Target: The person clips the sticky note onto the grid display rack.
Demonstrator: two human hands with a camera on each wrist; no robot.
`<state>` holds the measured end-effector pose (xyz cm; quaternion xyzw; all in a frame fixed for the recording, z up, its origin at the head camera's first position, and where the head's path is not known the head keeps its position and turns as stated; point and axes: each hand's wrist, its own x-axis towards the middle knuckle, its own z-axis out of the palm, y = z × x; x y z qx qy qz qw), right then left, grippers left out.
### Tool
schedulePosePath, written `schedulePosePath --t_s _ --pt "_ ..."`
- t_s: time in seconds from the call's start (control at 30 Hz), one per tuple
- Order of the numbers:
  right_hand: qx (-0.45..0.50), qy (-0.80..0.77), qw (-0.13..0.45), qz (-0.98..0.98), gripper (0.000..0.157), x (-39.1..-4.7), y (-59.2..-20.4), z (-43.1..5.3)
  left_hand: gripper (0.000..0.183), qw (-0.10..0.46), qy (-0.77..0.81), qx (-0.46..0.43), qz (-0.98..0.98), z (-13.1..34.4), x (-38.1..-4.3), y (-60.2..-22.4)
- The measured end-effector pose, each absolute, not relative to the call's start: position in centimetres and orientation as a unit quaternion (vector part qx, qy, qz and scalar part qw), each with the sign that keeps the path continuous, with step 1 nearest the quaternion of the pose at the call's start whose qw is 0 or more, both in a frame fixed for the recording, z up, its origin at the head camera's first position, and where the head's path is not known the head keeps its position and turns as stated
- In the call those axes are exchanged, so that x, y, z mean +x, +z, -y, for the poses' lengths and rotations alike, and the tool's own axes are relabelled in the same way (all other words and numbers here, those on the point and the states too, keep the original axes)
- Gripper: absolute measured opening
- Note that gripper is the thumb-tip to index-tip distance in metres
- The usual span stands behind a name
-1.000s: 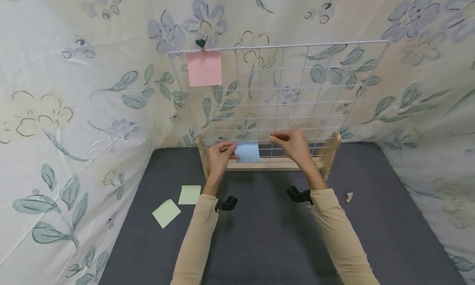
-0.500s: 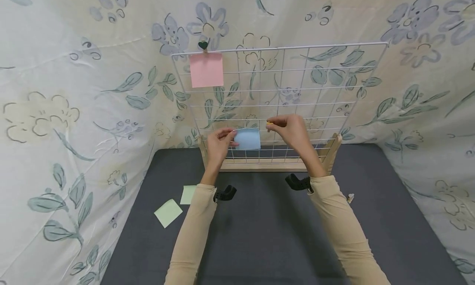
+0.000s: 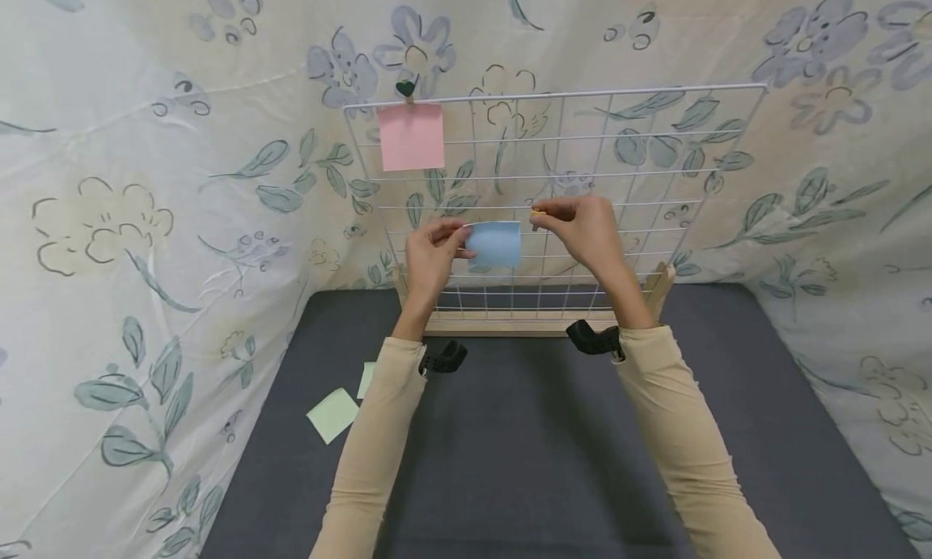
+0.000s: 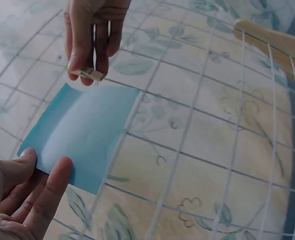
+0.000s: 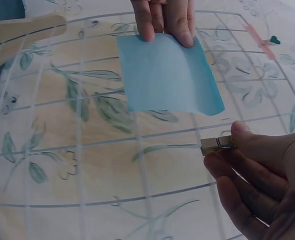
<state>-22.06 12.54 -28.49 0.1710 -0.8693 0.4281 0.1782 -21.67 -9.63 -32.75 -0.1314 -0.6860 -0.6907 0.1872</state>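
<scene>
My left hand (image 3: 431, 256) pinches a blue sticky note (image 3: 495, 244) by its left edge, in front of the wire grid (image 3: 561, 177). In the left wrist view the note (image 4: 82, 135) lies between thumb and fingers and bows slightly. My right hand (image 3: 588, 229) pinches a small wooden clothespin (image 5: 216, 145) between thumb and fingertips, a short way right of the note. A bit of yellow shows at the clothespin in the head view. Higher up, a pink sticky note (image 3: 412, 138) hangs from the grid's top wire under a clothespin with a dark green heart (image 3: 405, 88).
The grid stands in a wooden base (image 3: 510, 326) at the back of the dark table (image 3: 502, 446). Pale green sticky notes (image 3: 332, 416) lie at the left, one partly hidden by my left sleeve. A floral cloth (image 3: 146, 243) hangs behind and at the sides.
Both hands have risen along the grid, carrying the blue sticky note and the clothespin up from near the wooden base. The right forearm now covers the small clip on the table at right.
</scene>
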Motion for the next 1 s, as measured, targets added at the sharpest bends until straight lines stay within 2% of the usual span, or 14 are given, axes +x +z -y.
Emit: schedulePosePath --t_s 0.47,0.73,1.0 --pt "0.156 0.434 0.214 0.861 0.024 -22.3 -22.0 -12.4 0.013 0.244 -0.673 -0.197 0.67 8.6 -21.1 -26.3" --pt "0.149 0.466 0.234 0.84 0.025 -22.2 -18.5 -12.0 0.012 0.29 -0.645 -0.205 0.676 8.5 -21.1 -23.0" --pt "0.151 0.499 0.231 0.822 0.028 -22.9 -15.0 -11.2 0.015 0.281 -0.65 -0.17 0.686 8.3 -22.5 -20.6"
